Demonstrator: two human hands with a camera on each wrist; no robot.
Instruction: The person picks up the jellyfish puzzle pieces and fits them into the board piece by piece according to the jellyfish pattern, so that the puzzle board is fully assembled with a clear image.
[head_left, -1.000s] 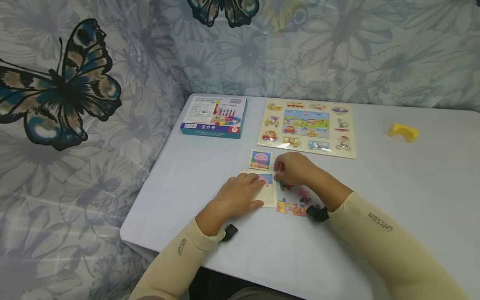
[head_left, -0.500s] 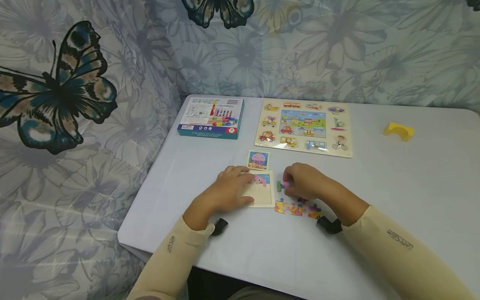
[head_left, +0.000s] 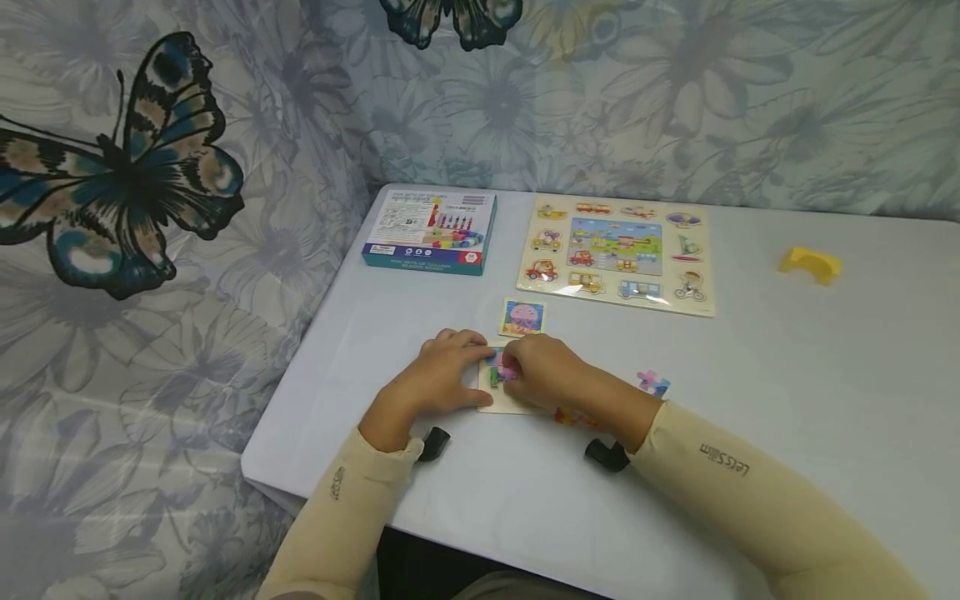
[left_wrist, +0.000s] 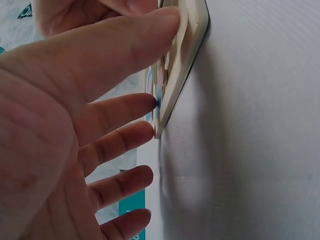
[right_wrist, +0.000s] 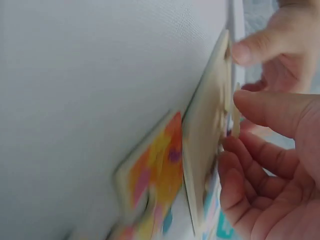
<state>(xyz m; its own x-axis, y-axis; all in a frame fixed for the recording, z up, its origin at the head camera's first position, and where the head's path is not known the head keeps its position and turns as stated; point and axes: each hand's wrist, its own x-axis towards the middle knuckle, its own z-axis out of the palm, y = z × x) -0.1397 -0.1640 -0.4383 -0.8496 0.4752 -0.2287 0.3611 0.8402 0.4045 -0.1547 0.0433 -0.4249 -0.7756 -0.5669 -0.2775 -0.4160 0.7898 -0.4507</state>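
Observation:
A shallow wooden puzzle tray (head_left: 504, 406) lies on the table, its upper part bearing blue and pink jigsaw pieces. Beside its left edge, my left hand (head_left: 438, 377) has its fingers spread and fairly straight, with the thumb (left_wrist: 160, 32) over the tray's border and fingertips at the rim. My right hand (head_left: 549, 371) is over the tray, pinching a small jigsaw piece (right_wrist: 236, 114) between thumb and fingers; green and pink show on it in the head view. Several loose pieces, such as an orange and yellow one (right_wrist: 159, 162), lie to the tray's right, partly hidden by the right arm.
A small jellyfish picture card (head_left: 522, 317) lies just beyond the tray. Farther back are a teal-edged box (head_left: 427, 232) and a large vehicle puzzle board (head_left: 615, 292). A yellow arch block (head_left: 812, 264) sits at the right. A pink and blue piece (head_left: 652, 383) lies near the right forearm.
My right hand has taken a green and pink piece from the loose ones and moved left over the tray. My left hand has drawn back slightly to the tray's left edge.

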